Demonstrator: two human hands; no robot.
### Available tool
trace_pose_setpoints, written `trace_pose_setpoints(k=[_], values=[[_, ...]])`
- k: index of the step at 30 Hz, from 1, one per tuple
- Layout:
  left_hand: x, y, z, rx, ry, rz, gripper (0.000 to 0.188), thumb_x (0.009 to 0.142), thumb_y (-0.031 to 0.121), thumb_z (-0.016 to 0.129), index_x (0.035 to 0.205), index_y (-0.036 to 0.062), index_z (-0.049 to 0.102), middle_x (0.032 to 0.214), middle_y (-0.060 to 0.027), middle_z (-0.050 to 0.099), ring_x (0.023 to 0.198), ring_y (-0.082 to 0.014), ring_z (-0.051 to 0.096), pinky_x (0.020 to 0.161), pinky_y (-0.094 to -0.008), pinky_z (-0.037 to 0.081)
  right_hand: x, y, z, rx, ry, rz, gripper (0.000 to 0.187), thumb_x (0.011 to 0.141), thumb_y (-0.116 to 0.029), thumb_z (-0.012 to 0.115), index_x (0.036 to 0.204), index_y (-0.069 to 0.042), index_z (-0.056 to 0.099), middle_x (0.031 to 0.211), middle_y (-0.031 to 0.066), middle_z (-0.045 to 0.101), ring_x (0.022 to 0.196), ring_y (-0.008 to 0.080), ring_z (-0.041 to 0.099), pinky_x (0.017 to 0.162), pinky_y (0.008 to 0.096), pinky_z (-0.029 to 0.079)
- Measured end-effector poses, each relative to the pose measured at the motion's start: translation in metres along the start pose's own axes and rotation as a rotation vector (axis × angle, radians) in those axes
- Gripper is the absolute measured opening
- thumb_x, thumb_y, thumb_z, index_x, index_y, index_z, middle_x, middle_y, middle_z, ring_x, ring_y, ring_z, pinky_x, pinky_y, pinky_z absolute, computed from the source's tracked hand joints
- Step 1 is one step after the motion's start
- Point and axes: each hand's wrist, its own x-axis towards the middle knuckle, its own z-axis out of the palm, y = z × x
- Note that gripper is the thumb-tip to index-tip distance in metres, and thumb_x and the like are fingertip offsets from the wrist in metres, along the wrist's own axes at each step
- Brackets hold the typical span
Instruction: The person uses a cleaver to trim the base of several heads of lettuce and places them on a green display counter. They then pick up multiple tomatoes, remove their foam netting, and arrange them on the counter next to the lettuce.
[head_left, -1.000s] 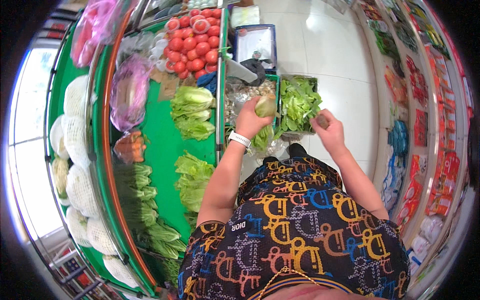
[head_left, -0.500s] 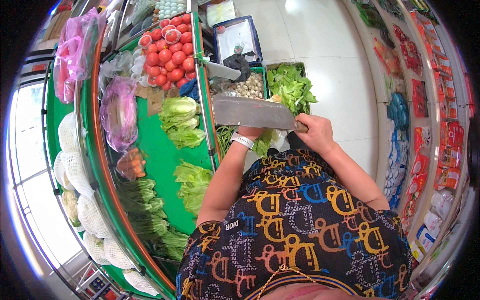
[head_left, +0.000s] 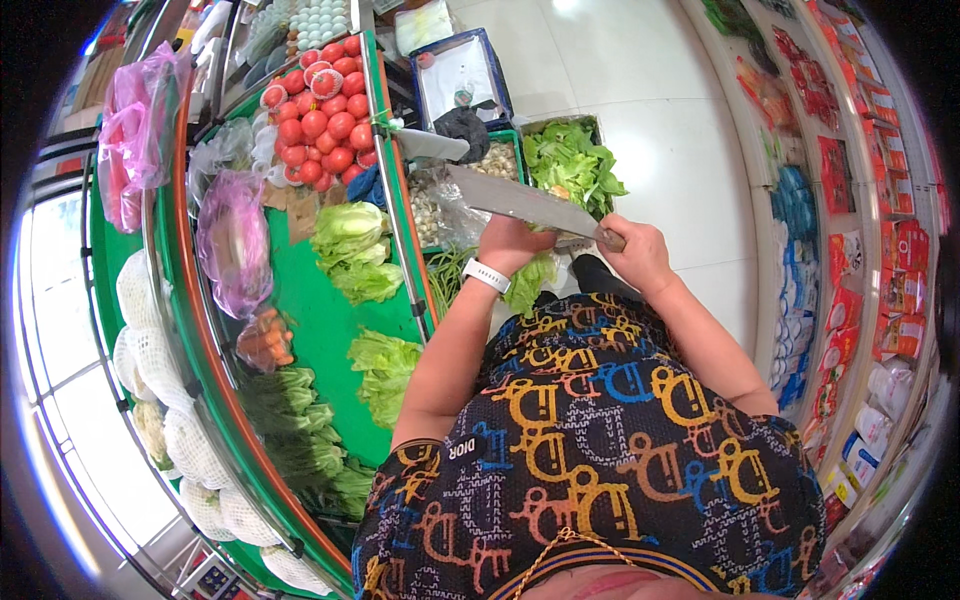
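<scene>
My right hand (head_left: 640,254) is closed round the handle of a wide metal cleaver (head_left: 530,204). The cleaver's blade slants up to the left, above and just beyond my left hand (head_left: 508,245), which wears a white wristband. Pale green leaves of a lettuce (head_left: 531,286) hang below my left hand, whose fingers curl around its upper end; the blade and hand hide part of it. Beyond the blade, a box of leafy greens (head_left: 575,165) sits on the floor.
On my left, a green display stand (head_left: 318,345) bears lettuces (head_left: 352,245), tomatoes (head_left: 325,125) and bagged vegetables; its metal-edged rail runs beside my left arm. Crates of garlic bulbs (head_left: 497,162) stand ahead. Shelves of packets (head_left: 838,270) line the right.
The cleaver has tilted: its blade was level and broad to view, and now slopes with its far end raised. More of my left hand shows below it.
</scene>
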Motion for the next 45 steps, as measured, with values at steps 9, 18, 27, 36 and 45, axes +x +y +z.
trace_pose_setpoints(k=[9,18,27,36,45], values=[[0.011,0.03,-0.014,-0.12,0.027,-0.165,0.058,0.067,0.026,0.086,0.111,0.0007,0.06,0.105,-0.0213,0.069,0.097,-0.0353,0.068,0.086,-0.0404,0.053,-0.008,0.073,0.012,-0.043,-0.052,0.324,0.023,0.085,-0.032,0.073,0.098,-0.015,0.065,0.077,0.0134,0.069,0.068,0.0351,0.066,0.063,0.0461,0.052],[0.002,0.001,-0.034,-0.705,0.041,-0.214,0.064,0.07,0.011,0.087,0.126,0.0087,0.056,0.114,-0.0041,0.064,0.104,-0.0142,0.061,0.092,-0.0309,0.051,0.036,0.034,0.016,0.507,-0.025,0.505,0.019,0.087,-0.019,0.071,0.088,-0.008,0.056,0.065,-0.0027,0.051,0.05,0.0071,0.045,0.045,0.0263,0.037],[0.038,0.005,-0.008,-0.539,-0.147,-0.125,0.072,0.069,0.019,0.087,0.13,0.0049,0.051,0.115,-0.0076,0.064,0.106,-0.017,0.061,0.095,-0.0325,0.05,0.026,0.008,0.007,0.444,-0.077,0.483,0.031,0.084,-0.026,0.075,0.099,-0.001,0.064,0.082,0.0071,0.067,0.074,0.0172,0.061,0.072,0.0333,0.05],[0.048,-0.013,-0.008,-1.026,0.004,-0.317,0.07,0.077,0.004,0.082,0.136,0.006,0.044,0.118,-0.007,0.063,0.106,-0.019,0.063,0.094,-0.0342,0.052,0.022,-0.019,-0.021,0.594,-0.089,0.563,0.022,0.086,-0.022,0.075,0.09,-0.007,0.058,0.072,0.0006,0.058,0.06,0.0102,0.053,0.057,0.0278,0.044],[0.018,-0.007,-0.032,-1.857,0.137,-0.582,0.061,0.098,0.056,0.057,0.141,0.0135,0.048,0.139,-0.0108,0.055,0.125,-0.0322,0.057,0.106,-0.057,0.045,0.025,0.008,-0.015,0.915,-0.057,0.549,0.027,0.088,-0.018,0.075,0.101,-0.008,0.053,0.081,-0.0002,0.058,0.069,0.0101,0.055,0.062,0.0275,0.045]])
